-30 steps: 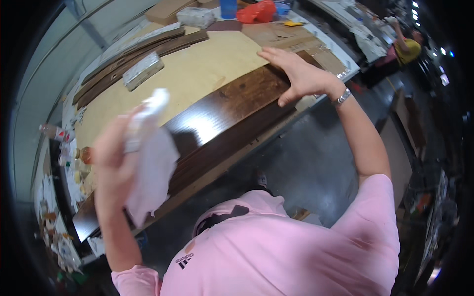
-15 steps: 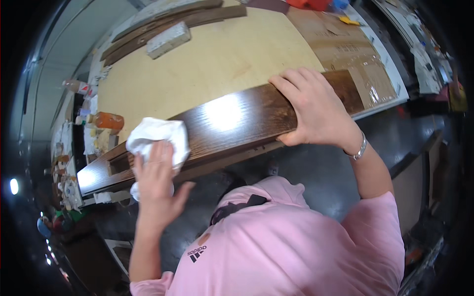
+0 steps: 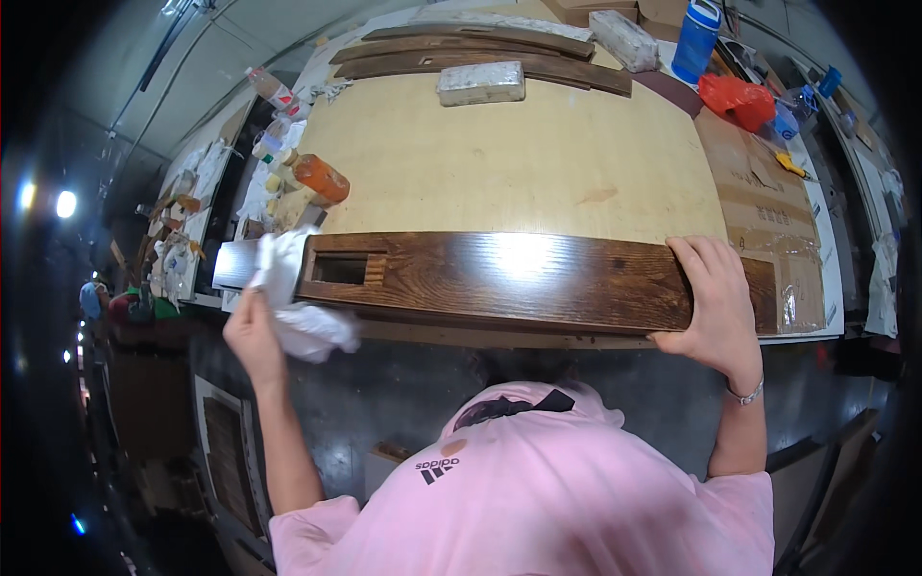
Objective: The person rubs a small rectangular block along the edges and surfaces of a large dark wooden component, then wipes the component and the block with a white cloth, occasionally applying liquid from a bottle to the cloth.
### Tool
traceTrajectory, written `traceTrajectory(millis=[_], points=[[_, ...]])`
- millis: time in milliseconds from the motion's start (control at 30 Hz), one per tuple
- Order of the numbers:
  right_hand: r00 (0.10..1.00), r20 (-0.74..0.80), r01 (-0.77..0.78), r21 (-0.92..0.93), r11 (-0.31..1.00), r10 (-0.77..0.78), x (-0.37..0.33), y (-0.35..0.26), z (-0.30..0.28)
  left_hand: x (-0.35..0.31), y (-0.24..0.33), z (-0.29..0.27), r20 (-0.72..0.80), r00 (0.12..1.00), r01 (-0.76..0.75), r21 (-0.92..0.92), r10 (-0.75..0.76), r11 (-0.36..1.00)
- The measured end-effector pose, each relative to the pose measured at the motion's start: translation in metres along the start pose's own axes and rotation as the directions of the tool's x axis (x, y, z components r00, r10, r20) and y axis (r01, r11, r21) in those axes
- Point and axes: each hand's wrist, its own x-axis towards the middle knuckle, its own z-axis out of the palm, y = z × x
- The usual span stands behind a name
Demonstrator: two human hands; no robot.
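A long, glossy dark-brown wooden board lies across the front of the workbench, a rectangular slot cut through it near its left end. My right hand grips it toward the right end, fingers over the far edge and thumb at the near edge. In my closed left hand is a white cloth, pinched beside the slot. Part of the cloth drapes over the board and the rest hangs past the near edge, blurred by motion.
A wrapped block and brown wooden strips lie at the back of the bench. An orange bottle stands at the left. At the right are flattened cardboard, a red plastic bag and a blue bottle.
My left hand has gone from pressing the cloth flat on the board to pinching it up at the board's left part. My right hand keeps its grip. The whole view has shifted.
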Motion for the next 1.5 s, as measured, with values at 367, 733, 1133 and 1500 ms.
traceTrajectory(millis=[367, 733, 1133, 1500], points=[[0.999, 0.033, -0.032, -0.007, 0.999, 0.032, 0.005, -0.004, 0.002, 0.003, -0.05, -0.017, 0.132, 0.934, -0.354, 0.476, 0.333, 0.805], [0.995, 0.09, -0.043, -0.009, 0.999, 0.044, 0.009, 0.002, 0.0, 0.046, -0.022, 0.018, 0.209, 0.977, 0.04, 0.012, -0.041, 0.999], [0.986, -0.021, -0.136, 0.461, 0.877, 0.164, -0.084, 0.118, -0.023, -0.024, 0.186, 0.241, 0.817, -0.104, -0.729, -0.451, 0.568, 0.515], [0.976, -0.079, -0.068, 0.773, 0.63, 0.203, -0.082, 0.111, 0.007, -0.114, 0.213, 0.345, 0.823, -0.357, -0.754, -0.533, 0.442, 0.384]])
